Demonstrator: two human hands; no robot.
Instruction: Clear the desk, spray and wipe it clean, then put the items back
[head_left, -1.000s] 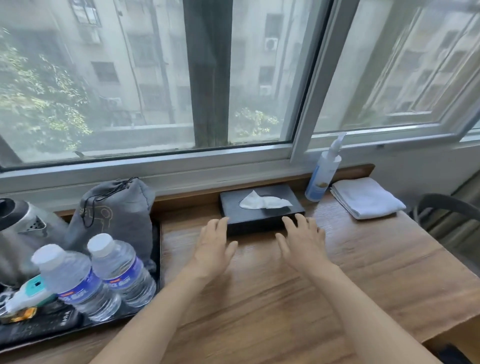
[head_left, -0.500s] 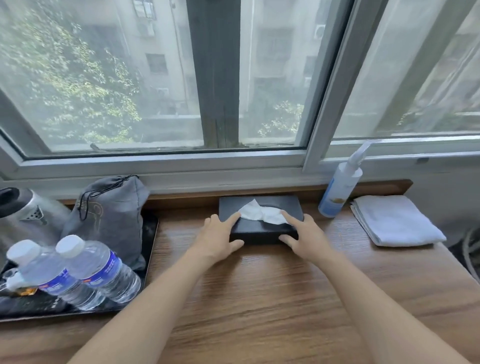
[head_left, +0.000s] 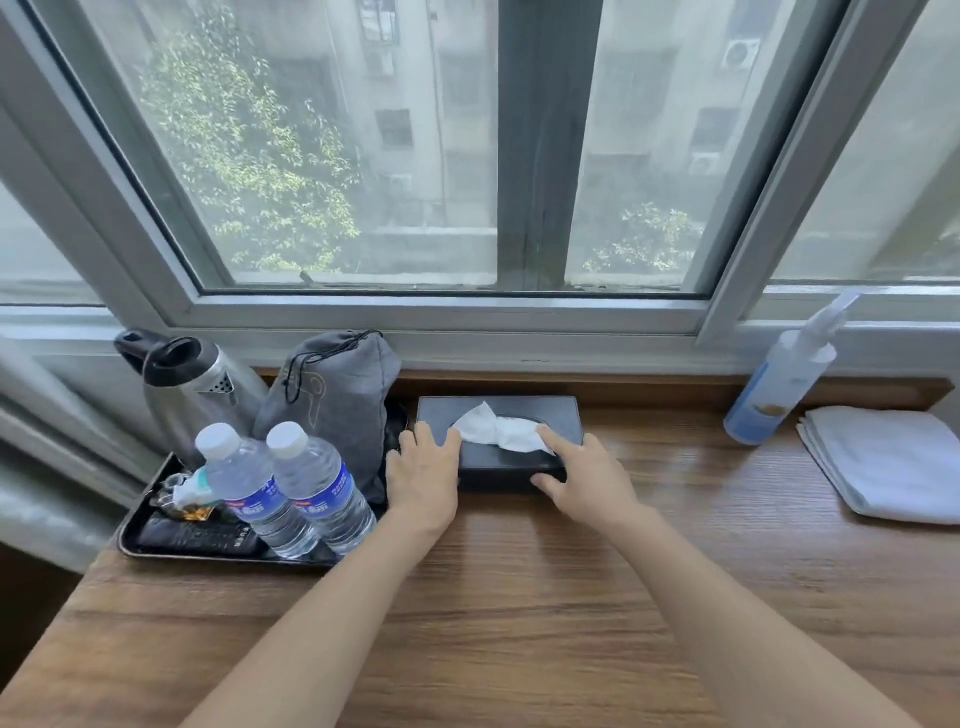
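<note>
Tissue box (head_left: 501, 441) sits at twelve o'clock on the bench (head_left: 519, 597), left hand (head_left: 422, 470) and right hand (head_left: 584, 480) clasping its ends. Lifted carelessly, it could knock the water bottles (head_left: 280, 488) at nine o'clock.

— What lay beyond the fingers?
— A wide sliding window (head_left: 467, 156), grey frame, daylight through hazy glass; trees and apartment blocks outside.
— And beneath them?
— A wood-grain desk (head_left: 519, 623), wooden ledge behind.
</note>
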